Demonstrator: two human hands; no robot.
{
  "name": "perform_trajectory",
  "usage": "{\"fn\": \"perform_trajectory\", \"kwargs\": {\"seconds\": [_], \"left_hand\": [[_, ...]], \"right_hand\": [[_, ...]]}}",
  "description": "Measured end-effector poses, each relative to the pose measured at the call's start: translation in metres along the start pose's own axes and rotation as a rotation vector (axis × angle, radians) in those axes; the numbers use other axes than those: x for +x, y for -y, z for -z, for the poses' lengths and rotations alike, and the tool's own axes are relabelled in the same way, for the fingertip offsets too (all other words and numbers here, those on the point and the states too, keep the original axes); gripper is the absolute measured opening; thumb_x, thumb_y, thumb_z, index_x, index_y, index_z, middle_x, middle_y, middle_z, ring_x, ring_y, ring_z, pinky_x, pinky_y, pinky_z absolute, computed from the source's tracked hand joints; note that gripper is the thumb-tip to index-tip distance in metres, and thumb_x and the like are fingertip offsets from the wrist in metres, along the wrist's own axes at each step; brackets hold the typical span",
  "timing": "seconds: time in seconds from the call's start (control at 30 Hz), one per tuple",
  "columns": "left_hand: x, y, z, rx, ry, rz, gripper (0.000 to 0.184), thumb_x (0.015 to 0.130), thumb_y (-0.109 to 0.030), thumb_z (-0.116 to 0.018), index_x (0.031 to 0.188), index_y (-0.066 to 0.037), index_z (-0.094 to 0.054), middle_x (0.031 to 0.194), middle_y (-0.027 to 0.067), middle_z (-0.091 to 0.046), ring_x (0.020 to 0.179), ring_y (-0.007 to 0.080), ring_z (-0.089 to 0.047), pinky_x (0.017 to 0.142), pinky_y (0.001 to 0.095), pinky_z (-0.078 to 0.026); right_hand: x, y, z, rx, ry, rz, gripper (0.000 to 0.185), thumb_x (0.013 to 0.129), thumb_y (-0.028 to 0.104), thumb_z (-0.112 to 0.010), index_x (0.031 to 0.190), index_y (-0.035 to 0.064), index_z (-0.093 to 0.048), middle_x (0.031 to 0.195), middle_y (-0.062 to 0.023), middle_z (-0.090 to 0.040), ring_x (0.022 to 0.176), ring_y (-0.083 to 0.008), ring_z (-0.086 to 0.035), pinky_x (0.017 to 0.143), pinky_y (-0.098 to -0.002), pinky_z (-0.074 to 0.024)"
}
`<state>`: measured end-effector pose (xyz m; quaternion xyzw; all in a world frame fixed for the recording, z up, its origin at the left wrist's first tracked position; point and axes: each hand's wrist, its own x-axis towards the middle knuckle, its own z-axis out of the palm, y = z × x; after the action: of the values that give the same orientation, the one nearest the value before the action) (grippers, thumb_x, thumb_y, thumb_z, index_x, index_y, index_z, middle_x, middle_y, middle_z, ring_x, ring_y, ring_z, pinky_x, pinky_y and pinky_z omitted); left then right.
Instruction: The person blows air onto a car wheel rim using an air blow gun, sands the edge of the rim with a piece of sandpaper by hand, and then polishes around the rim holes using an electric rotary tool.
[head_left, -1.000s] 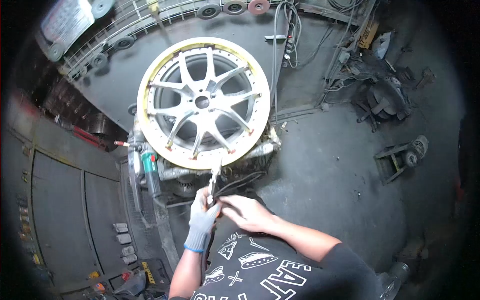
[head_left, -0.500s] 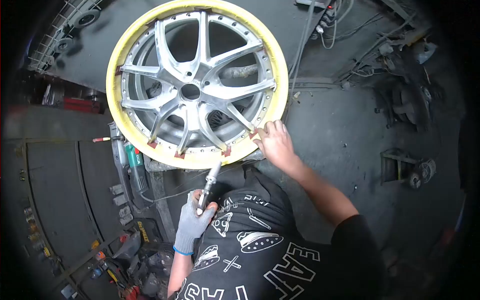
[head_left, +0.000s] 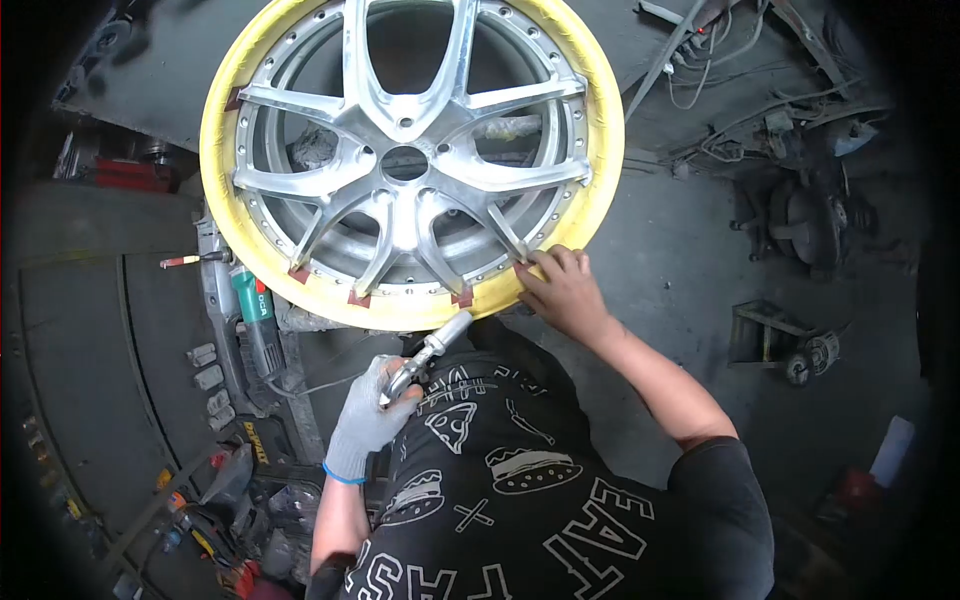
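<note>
A silver alloy wheel (head_left: 405,215) with a yellow-covered rim lies face up; small dark red patches (head_left: 461,297) sit by the spoke ends along its lower edge. My left hand (head_left: 366,415), in a grey glove with a blue cuff, is wrapped round a slim metal air tool (head_left: 428,352) whose pale tip points up toward the rim's lower edge. My bare right hand (head_left: 566,296) rests on the yellow rim at the lower right, fingers bent over a red patch at a spoke end. Whether the fingertips pinch that patch cannot be made out.
A green angle grinder (head_left: 257,318) hangs left of the wheel. Cables (head_left: 705,60) run at the upper right. A small metal stand (head_left: 765,335) is on the floor at the right. Tools and bags (head_left: 235,490) lie at the lower left.
My right hand has moved from beside the left hand up to the wheel's rim. The air tool now tilts further right. The wheel appears larger and closer in view.
</note>
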<state>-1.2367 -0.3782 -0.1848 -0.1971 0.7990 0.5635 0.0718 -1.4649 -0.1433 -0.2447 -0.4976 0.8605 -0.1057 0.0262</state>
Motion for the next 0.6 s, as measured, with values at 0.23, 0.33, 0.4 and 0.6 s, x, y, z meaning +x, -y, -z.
{"fn": "perform_trajectory", "kwargs": {"seconds": [0.23, 0.33, 0.4, 0.6], "left_hand": [[0.019, -0.005, -0.002, 0.013, 0.115, -0.039, 0.023, 0.079, -0.007, -0.067, 0.1, -0.005, -0.058, 0.087, 0.0154, -0.058, 0.08, 0.0334, -0.06, 0.07, 0.0385, -0.047], [0.02, 0.0, -0.009, 0.007, 0.038, -0.099, 0.032, 0.078, -0.005, -0.067, 0.108, -0.002, -0.058, 0.094, 0.017, -0.06, 0.089, 0.0327, -0.061, 0.079, 0.0377, -0.047], [0.018, 0.006, -0.01, 0.046, 0.023, -0.106, 0.034, 0.079, -0.007, -0.066, 0.112, -0.003, -0.057, 0.099, 0.0196, -0.061, 0.093, 0.036, -0.06, 0.082, 0.0393, -0.047], [0.015, 0.005, 0.001, 0.07, 0.056, -0.106, 0.028, 0.081, -0.01, -0.064, 0.108, -0.005, -0.056, 0.096, 0.0176, -0.061, 0.088, 0.0391, -0.062, 0.073, 0.0438, -0.05]], "right_hand": [[-0.002, 0.012, -0.009, -0.18, 0.085, -0.016, 0.048, 0.078, 0.039, -0.069, 0.12, 0.0169, -0.06, 0.126, -0.0128, -0.05, 0.119, -0.0311, -0.042, 0.096, -0.0511, -0.0345], [-0.003, 0.018, -0.015, -0.235, 0.1, -0.054, 0.05, 0.079, 0.042, -0.067, 0.121, 0.0154, -0.059, 0.132, -0.0145, -0.048, 0.124, -0.0334, -0.039, 0.101, -0.0551, -0.0313], [-0.002, 0.022, -0.015, -0.263, 0.109, -0.079, 0.049, 0.081, 0.039, -0.065, 0.122, 0.0128, -0.059, 0.131, -0.0156, -0.049, 0.124, -0.0347, -0.04, 0.101, -0.056, -0.0308], [0.001, 0.027, -0.01, -0.281, 0.127, -0.076, 0.045, 0.085, 0.034, -0.063, 0.122, 0.0093, -0.058, 0.129, -0.0167, -0.05, 0.123, -0.0364, -0.041, 0.101, -0.0566, -0.03]]}}
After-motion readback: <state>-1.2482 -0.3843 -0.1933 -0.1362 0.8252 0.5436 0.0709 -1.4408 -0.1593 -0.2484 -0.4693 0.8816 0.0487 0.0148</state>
